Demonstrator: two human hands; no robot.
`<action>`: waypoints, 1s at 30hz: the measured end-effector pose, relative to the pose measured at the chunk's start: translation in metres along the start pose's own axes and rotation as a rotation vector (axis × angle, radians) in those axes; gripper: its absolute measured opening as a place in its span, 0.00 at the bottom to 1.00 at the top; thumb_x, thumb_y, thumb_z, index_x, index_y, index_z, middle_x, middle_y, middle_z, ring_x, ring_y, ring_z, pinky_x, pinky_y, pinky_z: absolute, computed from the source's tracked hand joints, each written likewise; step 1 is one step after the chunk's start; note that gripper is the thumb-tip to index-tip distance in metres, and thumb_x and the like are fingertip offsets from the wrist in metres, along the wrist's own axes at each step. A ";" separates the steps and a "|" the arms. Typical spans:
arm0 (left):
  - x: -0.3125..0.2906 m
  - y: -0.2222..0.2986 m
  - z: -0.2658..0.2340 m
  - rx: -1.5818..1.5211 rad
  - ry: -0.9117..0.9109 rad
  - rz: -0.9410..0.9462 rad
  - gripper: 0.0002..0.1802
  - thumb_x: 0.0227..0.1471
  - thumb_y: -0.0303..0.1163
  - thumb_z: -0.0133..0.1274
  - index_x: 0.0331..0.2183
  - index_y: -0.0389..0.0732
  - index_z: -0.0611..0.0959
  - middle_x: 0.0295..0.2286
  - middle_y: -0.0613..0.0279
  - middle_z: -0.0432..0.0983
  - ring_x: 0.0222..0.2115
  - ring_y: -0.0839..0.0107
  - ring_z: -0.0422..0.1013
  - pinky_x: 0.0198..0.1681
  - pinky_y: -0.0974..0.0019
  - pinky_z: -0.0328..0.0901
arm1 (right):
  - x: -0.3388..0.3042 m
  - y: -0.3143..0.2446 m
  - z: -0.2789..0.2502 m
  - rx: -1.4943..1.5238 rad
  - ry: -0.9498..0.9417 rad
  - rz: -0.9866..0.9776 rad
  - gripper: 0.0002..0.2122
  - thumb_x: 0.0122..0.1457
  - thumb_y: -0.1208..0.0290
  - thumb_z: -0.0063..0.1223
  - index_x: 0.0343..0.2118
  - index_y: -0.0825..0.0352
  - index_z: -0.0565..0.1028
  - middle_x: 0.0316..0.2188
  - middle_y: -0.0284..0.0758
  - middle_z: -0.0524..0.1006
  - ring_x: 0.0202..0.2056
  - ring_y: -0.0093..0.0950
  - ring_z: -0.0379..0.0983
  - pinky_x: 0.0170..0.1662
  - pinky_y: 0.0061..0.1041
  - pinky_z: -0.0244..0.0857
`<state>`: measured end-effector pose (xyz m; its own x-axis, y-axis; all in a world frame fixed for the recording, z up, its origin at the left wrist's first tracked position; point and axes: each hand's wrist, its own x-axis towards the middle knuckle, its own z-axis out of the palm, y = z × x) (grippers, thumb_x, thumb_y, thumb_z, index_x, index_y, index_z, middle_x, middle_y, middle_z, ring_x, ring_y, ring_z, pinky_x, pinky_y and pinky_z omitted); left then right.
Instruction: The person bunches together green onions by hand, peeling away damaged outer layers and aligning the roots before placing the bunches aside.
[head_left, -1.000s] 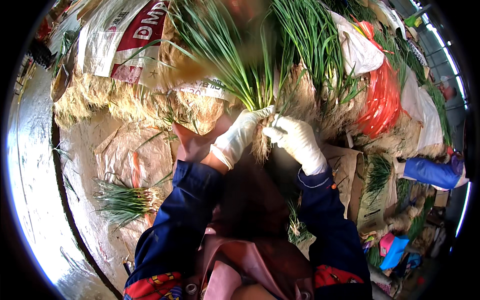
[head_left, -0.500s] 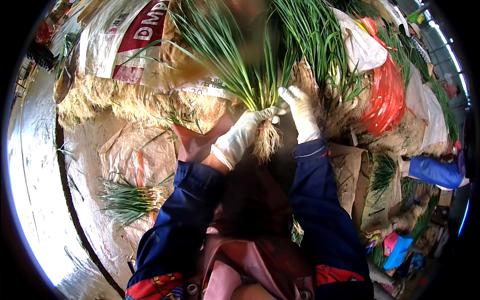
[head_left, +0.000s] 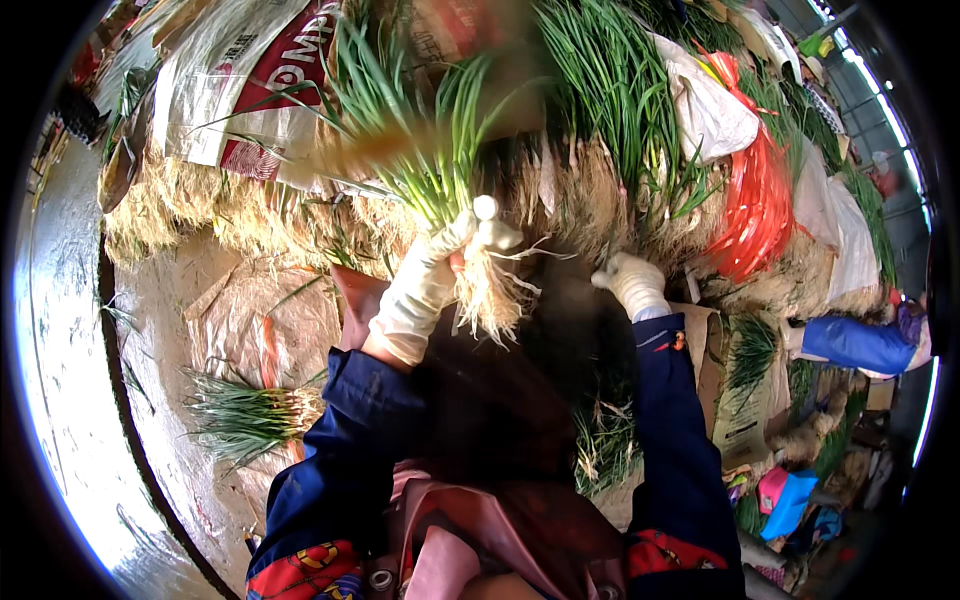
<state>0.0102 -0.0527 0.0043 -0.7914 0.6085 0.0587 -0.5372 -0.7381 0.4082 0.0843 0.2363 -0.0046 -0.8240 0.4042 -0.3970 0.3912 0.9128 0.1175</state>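
So the person's gloved left hand (head_left: 430, 268) has a bunch of green onions (head_left: 445, 175) gripped near the base, leaves pointing away, pale roots (head_left: 494, 298) dangling. Gloved right hand (head_left: 635, 282) is off to the right of that bunch, not touching it, fingers curled, can't tell if anything's in there. Red plastic strands (head_left: 758, 200) hang further right of the bunch, and a smaller green bundle (head_left: 243, 415) lies down and left of it.
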 end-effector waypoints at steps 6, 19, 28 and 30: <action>0.024 -0.019 0.011 0.137 0.168 -0.072 0.19 0.53 0.33 0.49 0.42 0.28 0.73 0.23 0.64 0.70 0.27 0.69 0.70 0.41 0.60 0.67 | 0.046 -0.093 -0.100 -0.128 0.467 0.070 0.13 0.54 0.52 0.48 0.26 0.58 0.73 0.22 0.32 0.76 0.20 0.32 0.73 0.20 0.32 0.63; 0.030 -0.045 0.015 0.261 0.295 -0.245 0.13 0.45 0.22 0.56 0.37 0.33 0.78 0.26 0.63 0.76 0.21 0.75 0.71 0.24 0.75 0.68 | -0.077 -0.102 -0.051 0.475 0.484 -0.511 0.09 0.54 0.60 0.52 0.24 0.61 0.73 0.19 0.28 0.74 0.19 0.18 0.68 0.21 0.17 0.61; 0.021 -0.036 0.016 0.132 0.107 -0.298 0.17 0.50 0.24 0.51 0.44 0.35 0.72 0.38 0.59 0.75 0.31 0.74 0.72 0.33 0.71 0.68 | -0.016 -0.094 -0.048 2.117 -0.388 -0.436 0.10 0.53 0.62 0.55 0.28 0.64 0.73 0.18 0.30 0.73 0.18 0.24 0.70 0.20 0.25 0.66; 0.017 -0.030 0.022 0.016 0.010 -0.312 0.17 0.50 0.24 0.50 0.44 0.35 0.72 0.38 0.60 0.75 0.31 0.74 0.71 0.34 0.70 0.69 | -0.011 -0.098 -0.037 2.303 -0.619 -0.417 0.13 0.52 0.56 0.55 0.26 0.62 0.73 0.17 0.29 0.72 0.17 0.27 0.70 0.19 0.29 0.64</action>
<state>0.0194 -0.0136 0.0128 -0.5921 0.8018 -0.0810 -0.7499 -0.5114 0.4197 0.0401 0.1448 0.0221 -0.9464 -0.1488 -0.2867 0.2972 -0.7490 -0.5922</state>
